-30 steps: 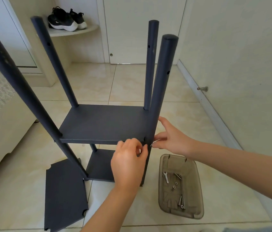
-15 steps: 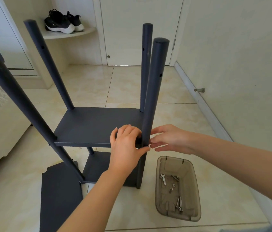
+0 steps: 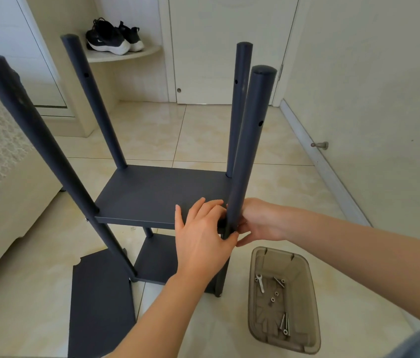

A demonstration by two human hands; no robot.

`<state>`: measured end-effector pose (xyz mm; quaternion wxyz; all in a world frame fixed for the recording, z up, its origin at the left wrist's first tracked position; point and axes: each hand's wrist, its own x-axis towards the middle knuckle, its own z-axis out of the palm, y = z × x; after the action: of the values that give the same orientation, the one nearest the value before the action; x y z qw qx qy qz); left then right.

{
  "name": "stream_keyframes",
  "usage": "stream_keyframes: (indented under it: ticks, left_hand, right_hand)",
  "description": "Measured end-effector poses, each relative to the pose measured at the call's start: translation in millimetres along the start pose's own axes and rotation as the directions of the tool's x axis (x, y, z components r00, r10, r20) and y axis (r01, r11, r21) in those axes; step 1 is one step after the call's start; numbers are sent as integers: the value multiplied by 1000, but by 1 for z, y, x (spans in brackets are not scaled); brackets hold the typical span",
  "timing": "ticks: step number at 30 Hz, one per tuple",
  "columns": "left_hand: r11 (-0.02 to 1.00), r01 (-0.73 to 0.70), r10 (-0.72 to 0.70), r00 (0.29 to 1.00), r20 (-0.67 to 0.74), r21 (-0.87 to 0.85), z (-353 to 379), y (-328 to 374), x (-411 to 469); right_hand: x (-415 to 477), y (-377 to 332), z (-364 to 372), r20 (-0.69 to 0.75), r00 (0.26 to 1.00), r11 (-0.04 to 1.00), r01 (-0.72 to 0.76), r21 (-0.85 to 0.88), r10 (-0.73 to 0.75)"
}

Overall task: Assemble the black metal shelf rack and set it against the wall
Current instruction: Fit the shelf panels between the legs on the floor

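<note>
From the head camera, the rack (image 3: 167, 197) stands on the tiled floor (image 3: 203, 135), well apart from the wall (image 3: 384, 99) on my right. It has four posts, with a lower shelf (image 3: 154, 257) down near their feet. The upper shelf (image 3: 157, 189) sits partway up. One loose panel (image 3: 100, 306) lies flat on the floor beside the rack.

My left hand (image 3: 203, 241) clamps the near right corner of the upper shelf, with the fingers on top and the thumb below the front edge, against the near right post (image 3: 248, 156). My right hand (image 3: 263, 222) presses on that post from the other side. Its fingertips are hidden behind the tube, so I cannot tell whether it pinches a fastener or only steadies the post.

I judge the step to be fixing this corner to the post. To do it well, I hold the shelf level with my left hand so its corner stays matched to the hole in the post. I start the screw by hand, straight in, and do not force it. Final tightening waits until every corner is started. The wrench (image 3: 260, 283), nuts (image 3: 276, 293) and bolts (image 3: 285, 325) lie in the brown tray (image 3: 307, 270) just below my right forearm. The rack is far from finished.
</note>
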<state>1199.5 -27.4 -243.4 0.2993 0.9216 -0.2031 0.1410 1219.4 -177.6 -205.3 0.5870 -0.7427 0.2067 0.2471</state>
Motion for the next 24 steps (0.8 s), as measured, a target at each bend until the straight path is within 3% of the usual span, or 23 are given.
stream_keyframes:
  ticks: [4, 14, 19, 24]
  left_hand:
    - [999, 44, -44, 999, 5, 9, 0, -4, -5]
    - [992, -42, 42, 999, -1, 120, 7, -20, -10]
    - [988, -60, 64, 997, -29, 139, 9, -19, -12]
    - [984, -80, 94, 992, -83, 158, 12, -23, -13]
  right_hand:
    - [-5, 1, 7, 24, 1000, 998, 11, 69, -13]
    - [1, 8, 16, -18, 1000, 995, 8, 104, -7]
    - [-10, 9, 7, 68, 998, 987, 2, 159, -13]
    - [-21, 16, -14, 53, 999, 982, -5, 189, -5]
